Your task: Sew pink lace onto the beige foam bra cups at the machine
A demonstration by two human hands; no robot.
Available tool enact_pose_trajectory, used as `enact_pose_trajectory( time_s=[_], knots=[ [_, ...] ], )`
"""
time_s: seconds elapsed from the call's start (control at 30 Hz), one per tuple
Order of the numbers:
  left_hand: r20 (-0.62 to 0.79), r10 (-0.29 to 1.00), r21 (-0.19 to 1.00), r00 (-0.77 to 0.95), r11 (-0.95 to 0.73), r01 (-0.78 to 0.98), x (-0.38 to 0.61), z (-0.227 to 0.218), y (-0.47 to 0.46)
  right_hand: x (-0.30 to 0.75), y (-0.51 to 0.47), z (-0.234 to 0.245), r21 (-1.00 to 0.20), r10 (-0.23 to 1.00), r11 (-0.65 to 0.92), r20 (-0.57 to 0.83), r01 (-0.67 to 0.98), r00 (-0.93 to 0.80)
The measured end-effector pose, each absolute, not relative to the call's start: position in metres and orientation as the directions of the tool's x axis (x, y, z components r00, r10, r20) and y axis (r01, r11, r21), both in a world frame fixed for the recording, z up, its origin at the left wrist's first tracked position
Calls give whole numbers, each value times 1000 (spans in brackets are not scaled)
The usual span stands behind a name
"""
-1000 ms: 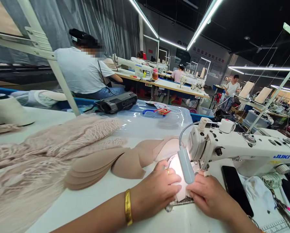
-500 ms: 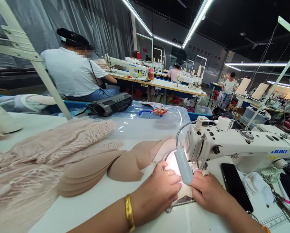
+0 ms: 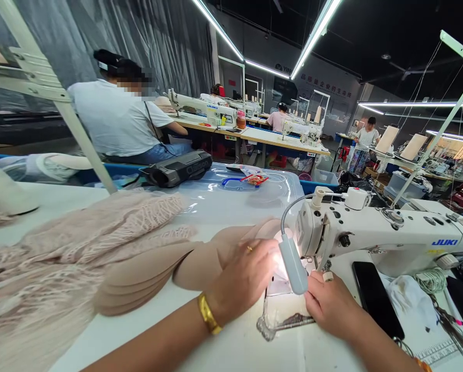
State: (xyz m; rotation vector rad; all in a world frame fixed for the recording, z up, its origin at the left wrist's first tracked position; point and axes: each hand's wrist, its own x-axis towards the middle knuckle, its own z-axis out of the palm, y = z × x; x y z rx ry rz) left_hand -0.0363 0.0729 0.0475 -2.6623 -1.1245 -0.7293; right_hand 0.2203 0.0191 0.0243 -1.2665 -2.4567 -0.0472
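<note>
My left hand (image 3: 242, 278), with a gold bangle and a ring, rests with fingers curled on the beige foam cup piece (image 3: 206, 263) just left of the needle of the white JUKI sewing machine (image 3: 378, 235). My right hand (image 3: 330, 306) lies to the right of the needle, its fingertips hidden behind the grey gooseneck lamp (image 3: 293, 263). A clear plastic tray (image 3: 281, 315) sits on the table in front of the needle, between my hands. The lamp glare washes out the cloth under the needle.
A stack of beige cups (image 3: 138, 281) and pink lace fabric (image 3: 61, 258) fill the left of the table. A black phone (image 3: 374, 297), a white cord coil (image 3: 428, 279) and scissors (image 3: 453, 330) lie at the right. Other workers (image 3: 117, 116) sit at machines beyond.
My left hand slid up and to the left along the beige piece, away from me. The fabric left the clear tray, which is now bare. My right hand moved slightly nearer the needle.
</note>
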Motion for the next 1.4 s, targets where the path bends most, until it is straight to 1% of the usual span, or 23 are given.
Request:
enact_pose_trajectory(
  time_s=[0.07, 0.17, 0.27, 0.3, 0.33, 0.4, 0.47, 0.5, 0.6, 0.77, 0.9, 1.17, 1.4],
  knots=[
    [487, 715, 75, 501, -606, 792, -46, 47, 82, 221, 19, 24, -134, 780, 590, 350, 796, -519],
    [404, 765, 68, 501, -571, 818, -55, 52, 85, 221, 19, 24, -138, 777, 592, 359, 794, -517],
    [341, 751, 22, 566, -608, 794, -53, 60, 70, 220, 19, 27, -152, 775, 599, 359, 786, -521],
    [316, 733, 25, 602, -641, 767, -49, 62, 64, 220, 19, 28, -158, 775, 600, 356, 784, -522],
    [290, 707, 48, 646, -684, 728, -46, 63, 59, 220, 19, 29, -163, 775, 603, 355, 781, -524],
    [257, 641, 135, 723, -765, 630, -37, 62, 51, 219, 19, 32, -181, 773, 609, 353, 772, -528],
    [278, 594, 208, 755, -804, 556, -29, 57, 47, 218, 19, 34, -202, 773, 614, 349, 763, -529],
    [295, 582, 223, 758, -813, 537, -25, 55, 47, 218, 19, 35, -208, 773, 615, 347, 761, -531],
    [357, 573, 228, 738, -820, 526, -16, 48, 48, 218, 19, 35, -197, 774, 614, 339, 764, -535],
    [466, 619, 241, 632, -776, 583, -8, 41, 45, 218, 19, 35, -190, 785, 598, 331, 778, -523],
    [498, 613, 221, 613, -773, 594, -4, 35, 46, 217, 19, 37, -214, 780, 608, 338, 765, -526],
    [417, 648, 93, 637, -728, 679, 2, 29, 46, 220, 18, 33, -212, 805, 579, 300, 787, -511],
    [410, 629, 55, 660, -739, 671, 0, 27, 49, 223, 23, 25, -176, 795, 586, 316, 791, -519]
  ],
)
